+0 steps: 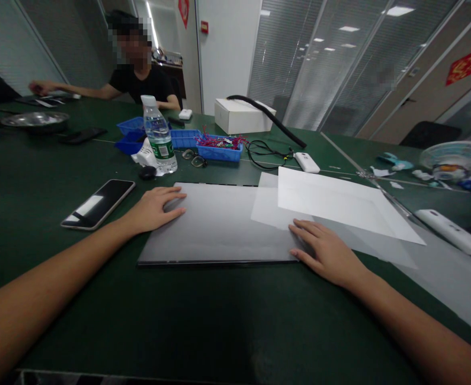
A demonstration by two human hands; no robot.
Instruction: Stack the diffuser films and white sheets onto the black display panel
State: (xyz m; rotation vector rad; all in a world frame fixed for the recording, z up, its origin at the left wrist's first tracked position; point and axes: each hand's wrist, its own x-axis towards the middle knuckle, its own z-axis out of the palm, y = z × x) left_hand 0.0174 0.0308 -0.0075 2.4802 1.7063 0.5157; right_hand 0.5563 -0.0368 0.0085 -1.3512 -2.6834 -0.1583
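Note:
A flat grey panel (215,224) with a thin dark edge lies on the green table in front of me. My left hand (155,208) rests on its left edge, fingers apart and pointing right. At the panel's right end lies my right hand (323,248), its fingers spread and touching the surface. Neither hand grips anything. A translucent sheet (267,206) overlaps the panel's upper right part, close to my right fingers. Over that sheet lies a white sheet (339,206), reaching out to the right. Another translucent sheet (452,272) spreads beyond my right forearm.
Left of the panel lies a phone (99,205). Behind it stand a water bottle (159,136), a blue bin (219,152) of red wires, glasses (194,158) and a white box (239,117). White devices (452,230) lie at right. A person (139,75) sits across the table.

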